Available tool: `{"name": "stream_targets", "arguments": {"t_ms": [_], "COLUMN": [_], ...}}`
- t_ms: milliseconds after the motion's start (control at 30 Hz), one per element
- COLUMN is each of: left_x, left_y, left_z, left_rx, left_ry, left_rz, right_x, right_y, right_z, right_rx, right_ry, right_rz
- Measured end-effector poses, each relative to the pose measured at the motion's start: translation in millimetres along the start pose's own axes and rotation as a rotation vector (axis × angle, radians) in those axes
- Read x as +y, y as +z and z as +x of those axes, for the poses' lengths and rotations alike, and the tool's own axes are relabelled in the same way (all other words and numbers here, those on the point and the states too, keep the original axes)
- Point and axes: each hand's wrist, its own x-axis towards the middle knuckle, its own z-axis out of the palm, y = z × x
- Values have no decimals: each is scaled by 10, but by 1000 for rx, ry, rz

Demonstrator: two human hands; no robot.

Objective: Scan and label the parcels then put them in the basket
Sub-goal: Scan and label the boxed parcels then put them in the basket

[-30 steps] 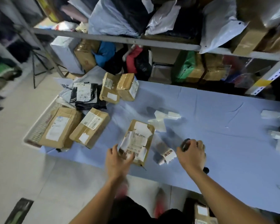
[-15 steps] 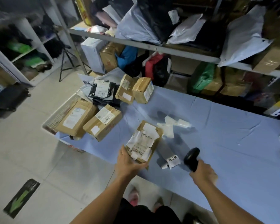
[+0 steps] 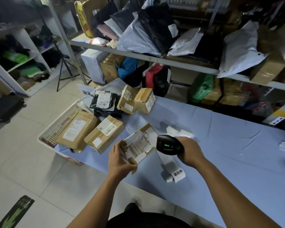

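Over the near edge of the blue table (image 3: pixel 224 145), a labelled cardboard parcel (image 3: pixel 141 142) tilts up in the left hand (image 3: pixel 120 160), fingers curled round its lower end. Just beside it, the right hand (image 3: pixel 190 150) grips a black scanner (image 3: pixel 168 143). Leftward, a flat brown box (image 3: pixel 76 130) lies across the white basket (image 3: pixel 56 129).

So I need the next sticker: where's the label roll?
Head view: the label roll lies on the table near its front edge, between the parcel in the left hand and the right forearm.
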Motion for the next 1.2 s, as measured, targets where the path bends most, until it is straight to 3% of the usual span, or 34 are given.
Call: {"name": "stream_targets", "arguments": {"t_ms": [133, 300, 700, 833, 1000, 1200], "left_x": [32, 44, 83, 78, 105, 62], "left_y": [-104, -150, -176, -94, 122, 370], "left_z": [106, 188, 325, 324, 222, 47], "left_rx": [10, 7, 70, 114, 157, 195], "left_ry": [66, 81, 116, -8, -239, -284], "left_rz": [38, 72, 104, 29, -45, -19], "right_x": [-114, -129, -128, -16, 361, 824], "right_y": [-145, -184, -253, -183, 132, 543], "right_z": [56, 66, 11, -28, -135, -386], "right_rx": [89, 95, 45, 55, 27, -14], "right_ry": [-205, -303, -314, -150, 278, 562], "right_rz": [-120, -210, -200, -134, 238, 226]}}
